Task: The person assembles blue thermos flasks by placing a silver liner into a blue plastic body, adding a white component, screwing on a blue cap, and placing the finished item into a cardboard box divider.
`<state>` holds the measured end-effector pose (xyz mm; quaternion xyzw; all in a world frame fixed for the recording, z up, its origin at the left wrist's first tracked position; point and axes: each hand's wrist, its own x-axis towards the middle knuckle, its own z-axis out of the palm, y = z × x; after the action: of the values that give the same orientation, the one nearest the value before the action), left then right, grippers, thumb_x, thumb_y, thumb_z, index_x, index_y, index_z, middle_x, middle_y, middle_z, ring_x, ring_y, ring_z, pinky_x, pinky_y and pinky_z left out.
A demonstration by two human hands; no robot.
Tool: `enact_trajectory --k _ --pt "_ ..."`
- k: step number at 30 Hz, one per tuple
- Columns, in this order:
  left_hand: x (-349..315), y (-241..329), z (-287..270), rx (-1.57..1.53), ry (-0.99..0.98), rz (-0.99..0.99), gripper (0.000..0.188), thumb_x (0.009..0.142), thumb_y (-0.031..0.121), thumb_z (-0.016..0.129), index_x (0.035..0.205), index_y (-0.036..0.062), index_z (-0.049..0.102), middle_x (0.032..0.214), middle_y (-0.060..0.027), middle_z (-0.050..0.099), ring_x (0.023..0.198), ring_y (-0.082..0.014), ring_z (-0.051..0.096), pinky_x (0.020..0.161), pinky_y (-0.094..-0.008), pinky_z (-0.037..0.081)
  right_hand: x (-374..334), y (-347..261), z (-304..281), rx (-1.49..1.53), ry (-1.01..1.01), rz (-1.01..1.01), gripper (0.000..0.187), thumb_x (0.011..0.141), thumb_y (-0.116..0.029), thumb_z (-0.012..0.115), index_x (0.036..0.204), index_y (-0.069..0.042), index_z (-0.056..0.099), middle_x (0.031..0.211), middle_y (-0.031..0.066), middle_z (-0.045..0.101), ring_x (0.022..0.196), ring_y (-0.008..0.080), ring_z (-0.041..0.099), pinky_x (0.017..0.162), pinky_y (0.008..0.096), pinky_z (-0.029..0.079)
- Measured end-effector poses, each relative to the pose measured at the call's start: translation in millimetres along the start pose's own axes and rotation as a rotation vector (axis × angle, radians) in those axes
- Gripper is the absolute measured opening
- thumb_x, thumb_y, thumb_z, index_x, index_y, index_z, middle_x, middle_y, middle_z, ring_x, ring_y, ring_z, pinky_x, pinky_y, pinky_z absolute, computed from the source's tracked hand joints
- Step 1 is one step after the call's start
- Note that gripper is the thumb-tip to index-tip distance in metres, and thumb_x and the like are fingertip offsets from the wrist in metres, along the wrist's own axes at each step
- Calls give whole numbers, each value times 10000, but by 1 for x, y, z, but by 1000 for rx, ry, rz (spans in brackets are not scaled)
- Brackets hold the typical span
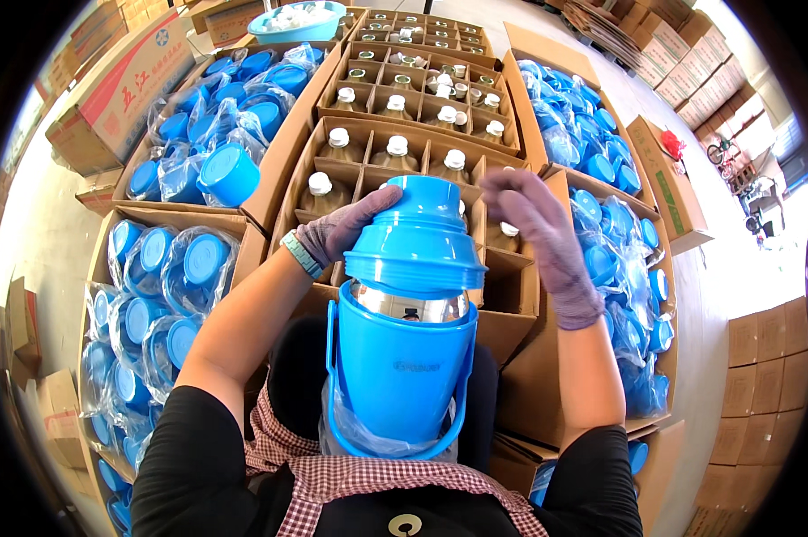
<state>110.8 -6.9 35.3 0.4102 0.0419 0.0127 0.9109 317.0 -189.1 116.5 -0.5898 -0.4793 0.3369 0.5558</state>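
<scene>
In front of my body stands a blue thermos jug (404, 367) with a blue carrying handle (460, 412) and clear plastic wrap around its base. A shiny silver liner (413, 302) shows above its rim. Over the liner sits a blue thermos top (414, 242), slightly tilted, with a gap beneath it. My left hand (354, 222), in a purple-grey glove, grips this top at its upper left. My right hand (547, 246), gloved alike, is raised to the right, apart from the top, its fingers extended and somewhat blurred, with nothing visible in them.
Ahead, divided cartons (381, 134) hold bottle-shaped liners with white caps. Open boxes of plastic-wrapped blue thermos parts stand left (158, 300) and right (632, 291). A light-blue basin (296, 31) with white pieces sits at the far left. Stacked cartons (762, 389) stand at right.
</scene>
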Motion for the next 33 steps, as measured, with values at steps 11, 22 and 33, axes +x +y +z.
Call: enact_trajectory --k 11,22,33 --pt "-14 2 8 352 -107 -9 1111 798 739 734 1542 -10 389 1499 -167 519 1371 -270 529 1187 -410 392 15 -21 50 -195 -204 -342 553 895 -318 794 1317 -6 618 1037 63 722 976 149 664 901 330 539" --pt "-34 2 44 416 8 22 1172 840 755 674 1613 -13 241 1543 -199 458 1397 -279 499 1167 -420 408 3 -10 49 -412 -99 -407 492 869 -363 811 1201 -29 667 1048 127 714 936 241 714 848 350 558" --pt "-60 16 117 1209 546 -59 868 942 645 607 1477 -21 457 1205 -255 697 1145 -334 698 965 -414 533 -20 55 55 457 -203 -141 762 894 -490 763 1446 -29 510 1447 141 547 1344 256 511 1156 395 386"
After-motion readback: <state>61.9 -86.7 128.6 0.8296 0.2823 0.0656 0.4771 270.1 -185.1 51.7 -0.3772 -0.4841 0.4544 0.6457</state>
